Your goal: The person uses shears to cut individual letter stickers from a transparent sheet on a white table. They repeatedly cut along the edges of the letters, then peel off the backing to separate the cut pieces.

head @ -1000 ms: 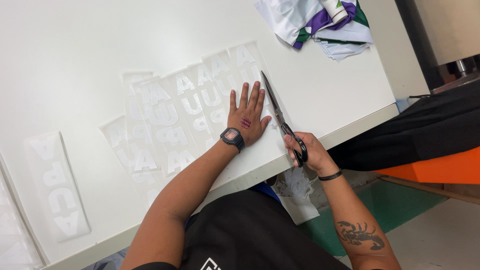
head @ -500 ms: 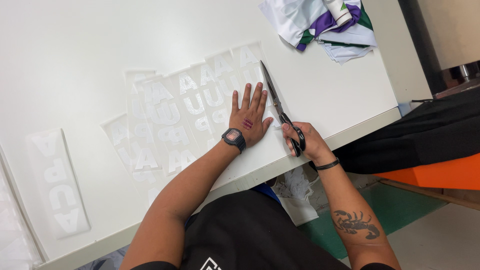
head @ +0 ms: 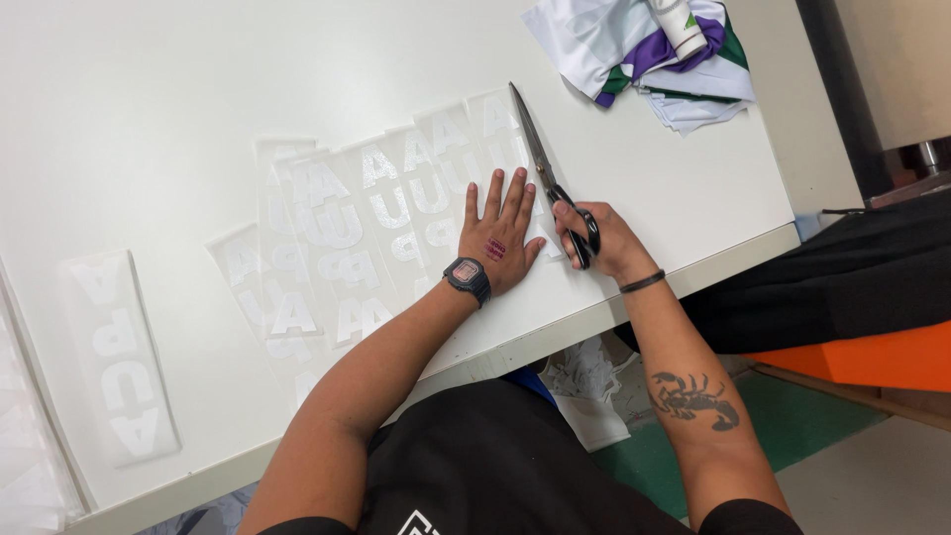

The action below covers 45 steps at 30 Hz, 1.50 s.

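Glossy clear film sheets (head: 386, 228) bearing white block letters are lying overlapped on the white tabletop (head: 198, 89). My left hand (head: 500, 233) is pressing flat, fingers spread, on them. My right hand (head: 599, 238) is gripping one pair of black-handled steel scissors (head: 550, 178), blades closed, touching the film's edge.

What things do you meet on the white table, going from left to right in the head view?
Separate strip of white letters → overlapping clear letter sheets → left hand pressed flat on them → scissors in the right hand → pile of white, purple and green fabric.
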{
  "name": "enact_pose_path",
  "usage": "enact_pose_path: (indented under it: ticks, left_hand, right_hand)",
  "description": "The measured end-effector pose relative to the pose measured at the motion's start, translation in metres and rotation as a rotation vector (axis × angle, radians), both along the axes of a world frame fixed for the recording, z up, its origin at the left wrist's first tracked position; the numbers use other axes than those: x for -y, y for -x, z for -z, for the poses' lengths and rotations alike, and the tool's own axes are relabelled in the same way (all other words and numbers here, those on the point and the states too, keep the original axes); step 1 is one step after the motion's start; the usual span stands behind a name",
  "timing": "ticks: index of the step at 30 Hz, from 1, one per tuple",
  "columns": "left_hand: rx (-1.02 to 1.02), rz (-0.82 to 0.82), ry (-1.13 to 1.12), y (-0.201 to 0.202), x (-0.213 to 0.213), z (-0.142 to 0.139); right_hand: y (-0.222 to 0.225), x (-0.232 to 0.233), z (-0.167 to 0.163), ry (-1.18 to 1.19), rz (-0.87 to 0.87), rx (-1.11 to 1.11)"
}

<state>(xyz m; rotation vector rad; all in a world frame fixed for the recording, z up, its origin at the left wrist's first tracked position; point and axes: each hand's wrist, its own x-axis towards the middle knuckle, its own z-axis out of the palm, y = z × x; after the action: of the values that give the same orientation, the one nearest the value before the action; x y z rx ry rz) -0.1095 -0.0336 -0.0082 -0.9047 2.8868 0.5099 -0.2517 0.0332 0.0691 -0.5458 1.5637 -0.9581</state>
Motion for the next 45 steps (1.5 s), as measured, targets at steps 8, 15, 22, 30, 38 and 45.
enact_pose_path:
  ticks: [8,15,22,30,38,45]
  left_hand:
    - [-0.054,-0.008,0.04,-0.01,-0.003,-0.002]
    - [-0.17,-0.032,-0.079,0.008,0.016,-0.023]
    - [-0.099,0.378,0.253,0.051,-0.007,-0.014]
    - [-0.533,0.424,-0.297,-0.083,-0.078,-0.053]
    - [-0.126,-0.511,-0.323,-0.341,-0.182,-0.046]
    - [0.572,-1.009,-0.929,-0.388,-0.283,0.024]
  right_hand:
    - [0.026,0.002,-0.008,0.171,-0.048,0.139]
    - [0.058,-0.115,-0.003,0.45,0.091,-0.042]
    - [0.041,-0.125,0.04,0.542,0.49,-0.278]
    - [0.051,-0.124,0.055,0.516,0.503,-0.35]
    - [0.077,-0.109,0.047,-0.196,-0.093,-1.065]
    - [0.121,-0.096,0.064,-0.658,-0.436,-1.538]
